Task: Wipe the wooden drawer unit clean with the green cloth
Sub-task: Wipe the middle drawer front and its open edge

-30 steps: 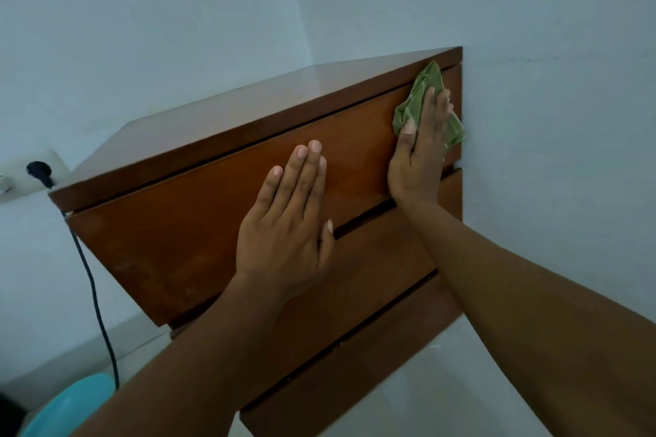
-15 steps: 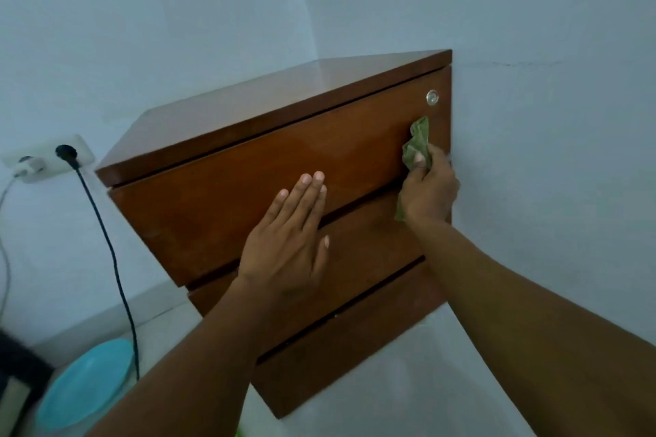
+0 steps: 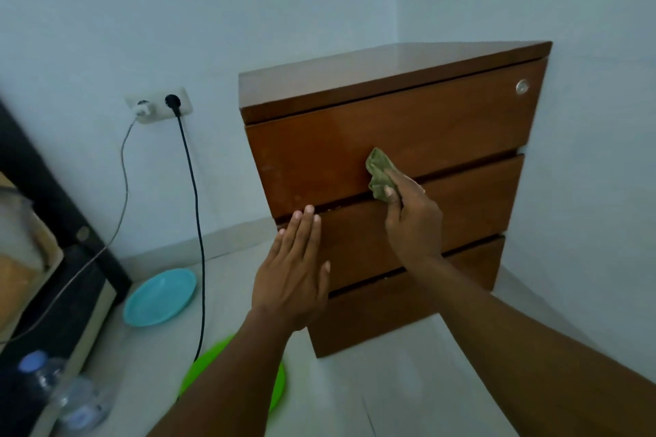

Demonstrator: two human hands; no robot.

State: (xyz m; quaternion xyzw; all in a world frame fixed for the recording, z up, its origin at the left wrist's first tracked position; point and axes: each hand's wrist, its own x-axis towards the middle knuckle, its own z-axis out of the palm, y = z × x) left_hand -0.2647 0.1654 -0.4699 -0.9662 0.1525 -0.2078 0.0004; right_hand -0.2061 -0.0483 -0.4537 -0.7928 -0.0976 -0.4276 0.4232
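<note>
Here we face the wooden drawer unit [image 3: 408,138], which stands on the pale floor [image 3: 372,383] in the corner where two white walls meet, its right side close against the wall. It has three drawer fronts stacked one over another, and a small round metal lock [image 3: 522,86] sits at the upper right of the top front. At the far left we see a dark piece of furniture [image 3: 53,209], and on the wall between it and the unit a white socket plate [image 3: 159,105] with a black cable [image 3: 193,209] and a thinner grey one [image 3: 120,188] hanging from it. On the floor left of the unit lies a light blue plate [image 3: 159,296]; nearer us, partly behind our left forearm, lies a bright green plate [image 3: 277,387]. A clear plastic bottle [image 3: 60,390] with a bluish cap lies at the lower left.

Our left hand [image 3: 291,277] is spread flat, fingers together, against the left part of the middle drawer front, fingertips reaching the gap below the top drawer. Our right hand [image 3: 411,216] pinches the green cloth [image 3: 380,174], bunched, and presses it to the lower edge of the top drawer front, near its middle.
</note>
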